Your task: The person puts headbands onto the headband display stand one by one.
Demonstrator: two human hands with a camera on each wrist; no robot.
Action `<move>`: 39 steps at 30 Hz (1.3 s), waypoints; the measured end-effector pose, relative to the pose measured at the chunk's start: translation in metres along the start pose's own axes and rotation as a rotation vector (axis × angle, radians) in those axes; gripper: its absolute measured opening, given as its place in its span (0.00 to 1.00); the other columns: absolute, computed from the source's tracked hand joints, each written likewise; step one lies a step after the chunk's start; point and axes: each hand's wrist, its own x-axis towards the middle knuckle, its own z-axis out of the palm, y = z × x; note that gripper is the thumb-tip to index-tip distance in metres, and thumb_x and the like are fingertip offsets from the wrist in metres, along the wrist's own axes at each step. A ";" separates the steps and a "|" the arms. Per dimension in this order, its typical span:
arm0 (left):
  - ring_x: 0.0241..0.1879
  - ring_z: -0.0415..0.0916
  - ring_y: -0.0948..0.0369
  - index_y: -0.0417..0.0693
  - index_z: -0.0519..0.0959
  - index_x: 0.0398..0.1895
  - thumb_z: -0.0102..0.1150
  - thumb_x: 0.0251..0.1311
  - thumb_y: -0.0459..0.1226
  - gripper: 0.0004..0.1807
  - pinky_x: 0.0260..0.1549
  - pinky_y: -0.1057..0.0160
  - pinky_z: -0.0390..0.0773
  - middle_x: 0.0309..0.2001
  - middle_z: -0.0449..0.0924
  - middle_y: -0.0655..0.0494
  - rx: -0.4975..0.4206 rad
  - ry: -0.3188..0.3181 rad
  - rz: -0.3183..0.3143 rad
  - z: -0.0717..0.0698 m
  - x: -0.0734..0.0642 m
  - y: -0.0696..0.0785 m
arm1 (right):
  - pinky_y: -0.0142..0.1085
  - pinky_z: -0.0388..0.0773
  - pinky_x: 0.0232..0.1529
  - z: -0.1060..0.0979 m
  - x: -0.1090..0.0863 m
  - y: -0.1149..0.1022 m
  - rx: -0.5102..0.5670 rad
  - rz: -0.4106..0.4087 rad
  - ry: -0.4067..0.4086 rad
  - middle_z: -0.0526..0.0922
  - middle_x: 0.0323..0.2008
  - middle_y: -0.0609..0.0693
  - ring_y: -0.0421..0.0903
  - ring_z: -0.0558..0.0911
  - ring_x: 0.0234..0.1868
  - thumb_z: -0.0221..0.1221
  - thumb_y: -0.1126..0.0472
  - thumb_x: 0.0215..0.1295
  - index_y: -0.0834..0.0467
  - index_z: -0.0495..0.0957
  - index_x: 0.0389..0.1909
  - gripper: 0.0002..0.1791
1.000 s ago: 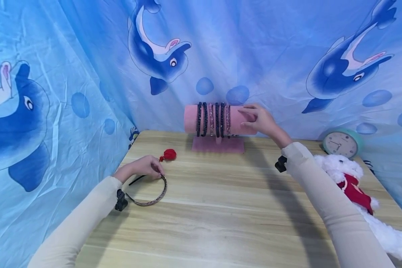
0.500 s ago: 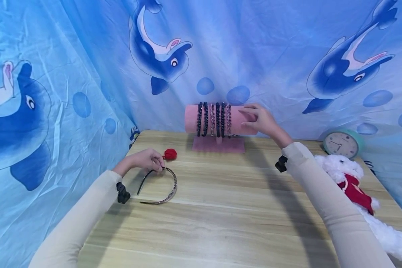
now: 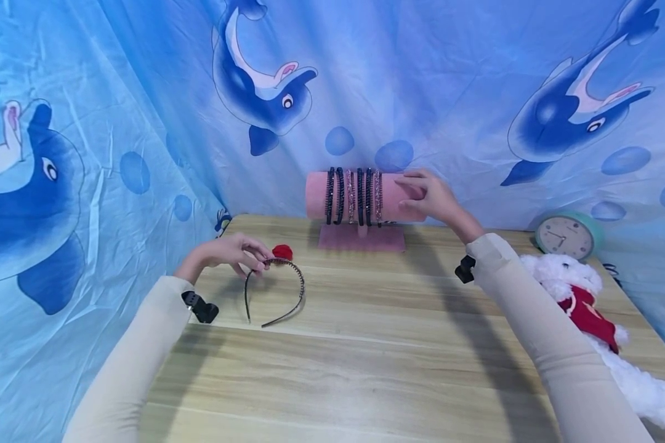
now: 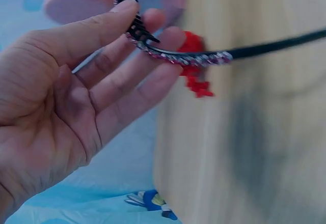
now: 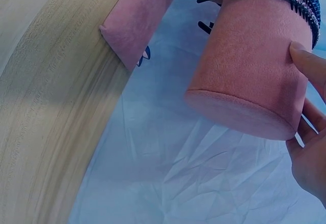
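Note:
My left hand (image 3: 229, 251) pinches a thin black headband (image 3: 302, 286) by the top of its curve. Its two ends point down over the table. In the left wrist view, pink and clear stones line the headband (image 4: 204, 58), and comb teeth show on its inner side under the thumb. At the back of the table, my right hand (image 3: 439, 200) holds the right end of a pink padded headband stand (image 3: 316, 197), thumb on the front and fingers around the top. Several headbands (image 3: 360, 198), dark blue and pink jewelled, hang side by side on its roll.
A red tassel ornament (image 3: 282, 251) lies behind the held headband. On the right are a mint-green clock (image 3: 566, 237) and a white plush toy (image 3: 565, 275) in red clothing. A blue dolphin-print curtain (image 3: 454, 74) hangs behind and to the left of the wooden table (image 3: 366, 332).
My left hand has moved the headband up and to the right, away from the left edge, turning its ends downward. The right hand and the stand have stayed in place.

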 end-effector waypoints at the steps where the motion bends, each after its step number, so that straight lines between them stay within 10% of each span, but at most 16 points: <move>1: 0.49 0.86 0.47 0.32 0.74 0.64 0.65 0.66 0.34 0.26 0.47 0.39 0.86 0.53 0.84 0.34 -0.004 0.006 0.004 -0.003 -0.002 0.001 | 0.59 0.59 0.77 0.000 0.000 0.000 -0.001 -0.002 0.003 0.72 0.70 0.60 0.61 0.66 0.73 0.74 0.62 0.58 0.56 0.78 0.66 0.33; 39: 0.41 0.87 0.62 0.32 0.69 0.68 0.65 0.67 0.35 0.30 0.41 0.54 0.90 0.41 0.81 0.58 -0.309 0.496 0.197 -0.004 -0.001 0.016 | 0.59 0.58 0.77 0.000 0.000 0.000 -0.005 0.007 0.014 0.73 0.70 0.58 0.59 0.67 0.73 0.75 0.62 0.56 0.54 0.79 0.64 0.33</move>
